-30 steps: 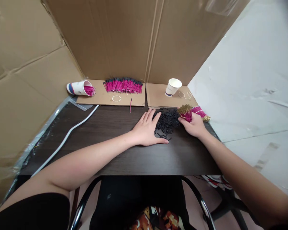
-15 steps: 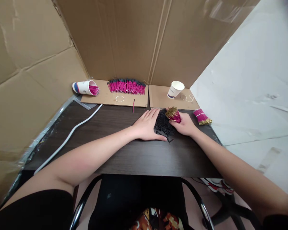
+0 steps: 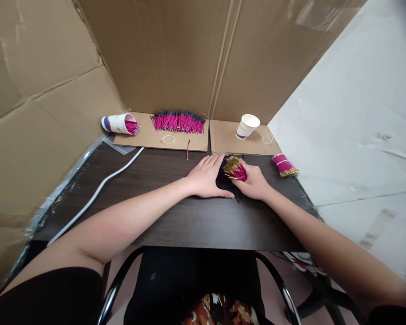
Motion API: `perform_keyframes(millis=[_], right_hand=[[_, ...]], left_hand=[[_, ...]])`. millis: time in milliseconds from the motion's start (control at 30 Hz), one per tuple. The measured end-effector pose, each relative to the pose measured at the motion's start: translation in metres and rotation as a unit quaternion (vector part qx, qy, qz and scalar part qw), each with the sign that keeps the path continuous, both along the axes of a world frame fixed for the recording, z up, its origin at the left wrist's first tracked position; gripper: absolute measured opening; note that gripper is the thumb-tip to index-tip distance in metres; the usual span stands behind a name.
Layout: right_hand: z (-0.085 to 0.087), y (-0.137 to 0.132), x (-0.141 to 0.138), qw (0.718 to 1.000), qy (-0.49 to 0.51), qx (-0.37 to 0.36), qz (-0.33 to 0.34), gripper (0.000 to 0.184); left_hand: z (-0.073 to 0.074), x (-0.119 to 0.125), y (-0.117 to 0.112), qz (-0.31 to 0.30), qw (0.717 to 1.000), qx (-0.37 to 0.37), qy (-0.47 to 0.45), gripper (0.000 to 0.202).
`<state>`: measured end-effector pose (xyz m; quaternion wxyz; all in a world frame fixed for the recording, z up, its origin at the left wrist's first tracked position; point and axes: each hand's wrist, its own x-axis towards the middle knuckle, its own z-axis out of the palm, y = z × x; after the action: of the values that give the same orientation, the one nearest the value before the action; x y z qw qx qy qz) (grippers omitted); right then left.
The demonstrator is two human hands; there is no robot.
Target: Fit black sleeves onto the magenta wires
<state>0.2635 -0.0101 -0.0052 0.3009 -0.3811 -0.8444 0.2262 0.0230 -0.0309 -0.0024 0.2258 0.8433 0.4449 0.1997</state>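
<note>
My left hand (image 3: 207, 177) lies with its fingers stretched out on the dark table, curved along the left side of a pile of small black tubes (image 3: 225, 183). In my right hand (image 3: 254, 181) is a bundle of magenta wires (image 3: 237, 170), its gold-coloured tips pointing left over the pile. Thumb and fingers close round the bundle, which hides much of the pile. Farther back, many magenta wires with black ends (image 3: 178, 122) lie in a row on cardboard. One single magenta wire (image 3: 187, 150) lies in front of that cardboard.
A tipped paper cup (image 3: 117, 123) with magenta wires lies at back left; an upright paper cup (image 3: 246, 127) stands at back right beside rubber bands (image 3: 264, 137). A banded wire bundle (image 3: 284, 165) lies at the right edge. A white cable (image 3: 103, 183) crosses the left side. Cardboard walls surround the table.
My right hand has moved left with the wire bundle, now farther over the black tubes and closer to my left hand. The left hand has barely moved.
</note>
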Motion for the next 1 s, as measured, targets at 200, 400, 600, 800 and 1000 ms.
perform_keyframes(millis=[200, 400, 600, 800, 1000], right_hand=[[0.001, -0.008, -0.008, 0.998, 0.022, -0.001, 0.064, 0.046], [-0.007, 0.007, 0.007, 0.997, 0.047, 0.025, -0.054, 0.045], [-0.011, 0.025, 0.018, 0.995, 0.001, 0.017, -0.102, 0.027], [-0.005, 0.022, 0.003, 1.000, -0.010, -0.007, -0.011, 0.031], [0.000, 0.019, -0.011, 0.997, 0.011, 0.002, 0.077, 0.029]], left_hand=[[0.000, -0.001, 0.000, -0.003, 1.000, 0.000, -0.018, 0.147], [0.000, -0.001, 0.000, -0.002, 1.000, 0.002, -0.003, 0.146], [0.002, 0.000, 0.000, 0.001, 1.000, -0.007, 0.018, 0.149], [-0.001, -0.001, 0.001, -0.003, 1.000, 0.006, -0.018, 0.145], [-0.001, -0.002, 0.002, 0.007, 1.000, 0.005, -0.019, 0.151]])
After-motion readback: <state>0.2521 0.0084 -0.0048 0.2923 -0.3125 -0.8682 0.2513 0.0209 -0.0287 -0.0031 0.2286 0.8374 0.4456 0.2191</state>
